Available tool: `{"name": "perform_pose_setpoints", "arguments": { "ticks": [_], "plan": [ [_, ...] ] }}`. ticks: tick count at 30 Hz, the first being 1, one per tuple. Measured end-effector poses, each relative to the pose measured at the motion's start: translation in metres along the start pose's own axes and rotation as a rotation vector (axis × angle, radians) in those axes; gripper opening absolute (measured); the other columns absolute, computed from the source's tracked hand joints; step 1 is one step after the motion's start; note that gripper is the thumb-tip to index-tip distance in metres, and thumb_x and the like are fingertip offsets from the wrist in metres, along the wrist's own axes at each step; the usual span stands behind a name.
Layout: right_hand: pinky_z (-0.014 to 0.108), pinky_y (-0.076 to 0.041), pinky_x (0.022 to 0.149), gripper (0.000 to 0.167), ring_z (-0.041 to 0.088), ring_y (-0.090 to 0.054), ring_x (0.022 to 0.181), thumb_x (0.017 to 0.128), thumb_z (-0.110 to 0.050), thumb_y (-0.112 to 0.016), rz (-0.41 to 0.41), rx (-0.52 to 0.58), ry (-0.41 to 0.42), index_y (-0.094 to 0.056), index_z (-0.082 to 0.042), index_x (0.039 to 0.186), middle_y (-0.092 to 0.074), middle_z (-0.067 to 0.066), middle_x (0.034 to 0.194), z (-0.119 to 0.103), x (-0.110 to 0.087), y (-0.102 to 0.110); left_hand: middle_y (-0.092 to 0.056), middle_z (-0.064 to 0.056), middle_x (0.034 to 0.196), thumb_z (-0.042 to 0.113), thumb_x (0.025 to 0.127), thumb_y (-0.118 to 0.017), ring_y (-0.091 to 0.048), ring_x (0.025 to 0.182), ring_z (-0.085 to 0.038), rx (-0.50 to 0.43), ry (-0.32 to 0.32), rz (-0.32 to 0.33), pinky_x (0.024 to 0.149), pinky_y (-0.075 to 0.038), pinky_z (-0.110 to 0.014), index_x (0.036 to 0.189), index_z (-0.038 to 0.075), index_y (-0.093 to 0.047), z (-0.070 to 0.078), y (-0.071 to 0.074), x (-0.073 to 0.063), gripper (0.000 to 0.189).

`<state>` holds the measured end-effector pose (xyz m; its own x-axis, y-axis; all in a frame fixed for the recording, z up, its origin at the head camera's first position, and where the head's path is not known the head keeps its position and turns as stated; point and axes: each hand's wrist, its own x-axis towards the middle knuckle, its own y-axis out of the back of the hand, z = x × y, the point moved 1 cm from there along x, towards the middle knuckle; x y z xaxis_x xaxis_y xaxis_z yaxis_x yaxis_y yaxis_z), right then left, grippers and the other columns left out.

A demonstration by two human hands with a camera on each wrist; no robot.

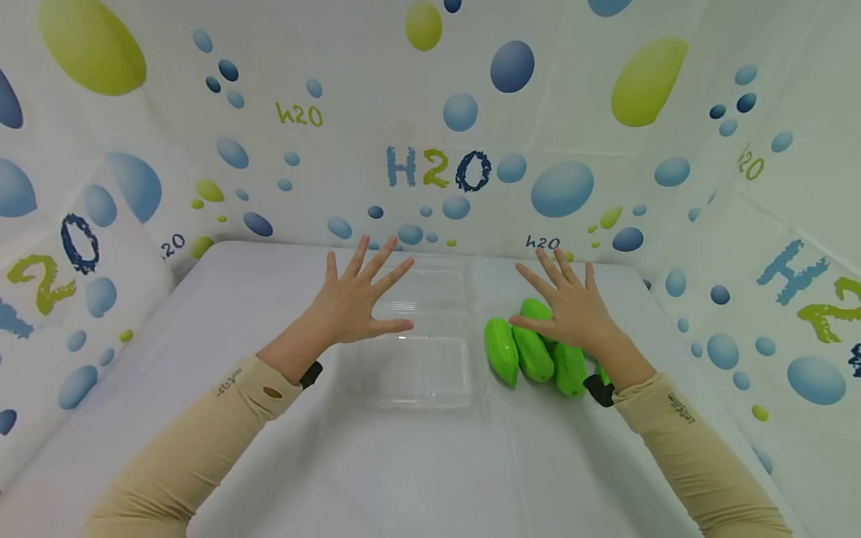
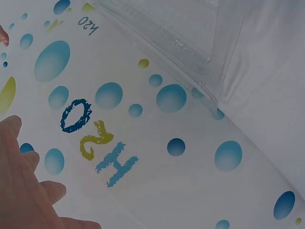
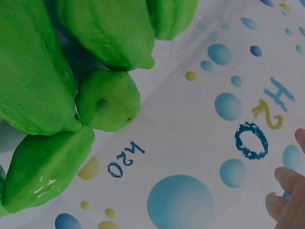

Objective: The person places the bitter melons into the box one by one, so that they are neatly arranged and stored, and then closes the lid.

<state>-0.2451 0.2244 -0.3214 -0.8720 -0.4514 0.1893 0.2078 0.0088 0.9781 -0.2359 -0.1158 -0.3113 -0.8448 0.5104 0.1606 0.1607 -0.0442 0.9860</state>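
Note:
My left hand (image 1: 353,302) hovers with spread fingers above the table, to the left of a clear plastic container (image 1: 417,366). The container lies flat with two rectangular sections, one behind the other. Part of its edge (image 2: 190,62) shows in the left wrist view. My right hand (image 1: 575,310), fingers also spread, is raised over several bright green, elongated fruits (image 1: 501,351) that look like papayas. It partly covers them in the head view. Up close in the right wrist view, the green fruits (image 3: 107,100) lie bunched against one another. Both hands hold nothing.
A white table (image 1: 417,478) bears everything. Behind it and at both sides hangs a white sheet (image 1: 356,194) printed with blue and green drops and H2O lettering. Dark bands (image 1: 599,390) sit at both wrists, below beige sleeves (image 1: 195,441).

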Motion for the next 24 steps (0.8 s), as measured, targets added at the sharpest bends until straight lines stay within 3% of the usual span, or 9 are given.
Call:
{"name": "perform_pose_setpoints", "arguments": {
  "ticks": [10,17,24],
  "plan": [
    [0.067,0.000,0.099,0.080,0.032,0.005,0.138,0.084,-0.064,-0.046,0.002,0.054,0.000,-0.018,-0.024,0.148,-0.007,0.013,0.152,0.008,-0.004,-0.001,0.013,-0.001,0.153,0.076,0.075,-0.043,0.015,0.135,-0.035,0.033,0.010,0.007,0.095,0.001,-0.071,0.148,0.029,-0.008,-0.001,-0.005,-0.002,0.094],
    [0.067,0.000,0.098,0.080,0.032,0.005,0.138,0.085,-0.063,-0.046,-0.021,0.082,-0.024,-0.018,-0.022,0.148,-0.006,0.013,0.152,0.015,-0.006,-0.004,0.014,0.001,0.152,0.076,0.076,-0.043,0.019,0.134,-0.033,-0.018,0.024,0.023,0.095,0.000,-0.071,0.148,0.031,-0.006,-0.008,-0.007,-0.007,0.092],
    [0.067,0.001,0.099,0.079,0.030,0.006,0.138,0.086,-0.062,-0.045,-0.041,0.110,-0.037,-0.017,-0.023,0.148,-0.006,0.012,0.153,0.023,-0.008,-0.010,0.014,0.002,0.152,0.072,0.078,-0.045,0.013,0.136,-0.036,-0.073,0.037,0.040,0.094,-0.006,-0.072,0.148,0.031,-0.004,-0.016,-0.007,-0.013,0.091]
  ]
}}
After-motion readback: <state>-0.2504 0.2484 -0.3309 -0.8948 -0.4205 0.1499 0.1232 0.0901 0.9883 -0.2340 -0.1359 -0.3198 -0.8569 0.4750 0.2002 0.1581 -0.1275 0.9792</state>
